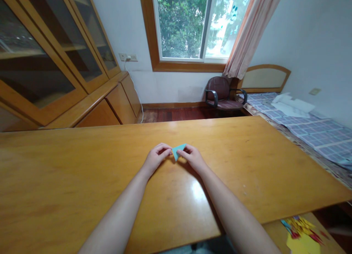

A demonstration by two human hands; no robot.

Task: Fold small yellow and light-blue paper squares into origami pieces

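A small light-blue piece of folded paper [175, 155], roughly triangular with one point downward, is held just above the wooden table [82, 180]. My right hand [194, 159] pinches it on the right side, thumb lying across the front face and fingers behind. On the other side, my left hand [157, 158] has its thumb and fingertips closed at the paper's left corner. The fingertips cover part of that corner.
Yellow paper [302, 243] and several colourful folded pieces [299, 226] lie on a lower surface at bottom right. Beyond the table stand a maroon armchair [220, 89] and a bed [310, 133]. Glass-doored cabinets [82, 96] line the left wall.
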